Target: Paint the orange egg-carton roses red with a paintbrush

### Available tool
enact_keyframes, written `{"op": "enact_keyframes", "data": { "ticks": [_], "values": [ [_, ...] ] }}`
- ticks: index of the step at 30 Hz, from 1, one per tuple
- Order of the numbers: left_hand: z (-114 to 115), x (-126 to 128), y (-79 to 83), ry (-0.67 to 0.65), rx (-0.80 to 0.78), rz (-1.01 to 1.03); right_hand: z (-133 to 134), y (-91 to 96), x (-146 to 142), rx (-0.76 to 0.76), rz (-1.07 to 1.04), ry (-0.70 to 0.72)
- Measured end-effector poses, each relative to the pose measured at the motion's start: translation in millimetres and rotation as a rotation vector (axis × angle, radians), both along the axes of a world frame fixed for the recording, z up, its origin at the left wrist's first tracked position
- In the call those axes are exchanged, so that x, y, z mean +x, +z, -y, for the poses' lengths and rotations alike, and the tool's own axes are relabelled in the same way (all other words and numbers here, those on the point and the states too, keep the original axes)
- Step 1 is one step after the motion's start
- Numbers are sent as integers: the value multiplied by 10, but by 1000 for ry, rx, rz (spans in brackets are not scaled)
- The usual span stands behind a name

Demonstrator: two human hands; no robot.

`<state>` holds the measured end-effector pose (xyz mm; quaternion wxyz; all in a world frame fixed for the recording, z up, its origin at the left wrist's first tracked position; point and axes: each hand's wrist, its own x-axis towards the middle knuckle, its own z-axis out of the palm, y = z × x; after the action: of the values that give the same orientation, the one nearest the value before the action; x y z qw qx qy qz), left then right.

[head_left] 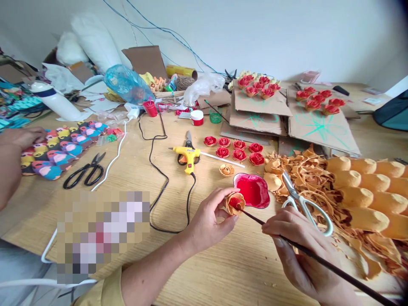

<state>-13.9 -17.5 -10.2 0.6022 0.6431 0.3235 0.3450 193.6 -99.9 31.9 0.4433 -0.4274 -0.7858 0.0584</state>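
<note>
Between the thumb and fingers of my left hand (210, 219) is an orange carton flower (235, 203) with red paint in its centre. My right hand (302, 246) grips a dark, long-handled paintbrush (306, 251), its tip inside the flower. Just behind the flower lies a shallow dish of red paint (253, 190). An unpainted flower (226, 170) sits left of the dish. Several red-painted flowers (239, 155) stand in two rows behind it. White-handled scissors (307, 208) rest beyond my right hand.
A yellow glue gun (187, 158) with a black cord lies left of centre. Orange egg carton (369, 191) and scraps (296, 174) cover the right side. Cardboard sheets (321, 123) hold more red flowers. Another person's hand (24, 138) touches a painted egg carton (60, 148) near black scissors (84, 172).
</note>
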Motion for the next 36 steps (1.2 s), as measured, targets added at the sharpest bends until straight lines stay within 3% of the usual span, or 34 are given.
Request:
{"op": "enact_keyframes", "data": {
  "ticks": [10, 17, 21, 28, 36],
  "values": [
    [10, 16, 15, -5, -76, 30, 7, -23, 3, -46, -20, 25],
    [-9, 26, 10, -51, -281, 86, 7, -42, 16, -6, -71, -43],
    [-32, 19, 52, -80, -364, 144, 55, -136, 59, -70, -155, -36],
    [-34, -9, 51, -139, -415, 241, 55, -152, 44, -104, -251, -42],
    [-44, -6, 35, -163, -437, 281, 57, -170, 59, -119, -224, -46]
  ]
}}
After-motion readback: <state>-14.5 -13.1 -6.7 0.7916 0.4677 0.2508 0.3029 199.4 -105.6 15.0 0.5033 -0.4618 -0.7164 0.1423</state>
